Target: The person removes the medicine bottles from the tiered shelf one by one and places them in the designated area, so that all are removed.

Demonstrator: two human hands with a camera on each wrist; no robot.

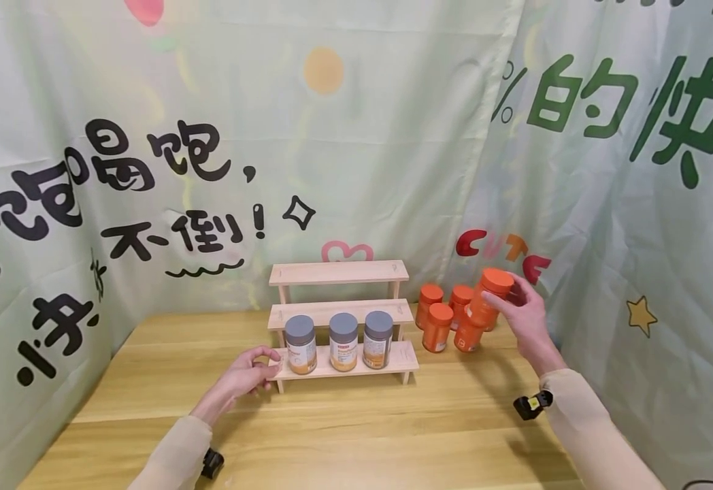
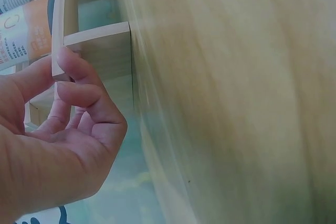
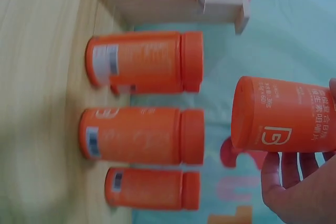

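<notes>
My left hand [image 1: 243,373] pinches the left end of the lowest step of a three-tier wooden display stand [image 1: 339,273]; in the left wrist view, thumb and index finger [image 2: 79,69] meet at the board's corner. On that step three grey-lidded jars [image 1: 343,344] stand upright in a row. With my right hand [image 1: 526,318] I grip an orange bottle [image 3: 286,114] with an orange lid, raised above the table. Below and beside it several matching orange bottles [image 1: 438,329] stand upright, right of the stand; the raised bottle partly hides some of them.
The wooden table [image 1: 332,435] reaches toward me in front of the stand. Behind and at both sides hangs a pale green printed curtain [image 1: 393,170]. The stand's upper two steps carry nothing. Small black cameras [image 1: 534,404] sit at both wrists.
</notes>
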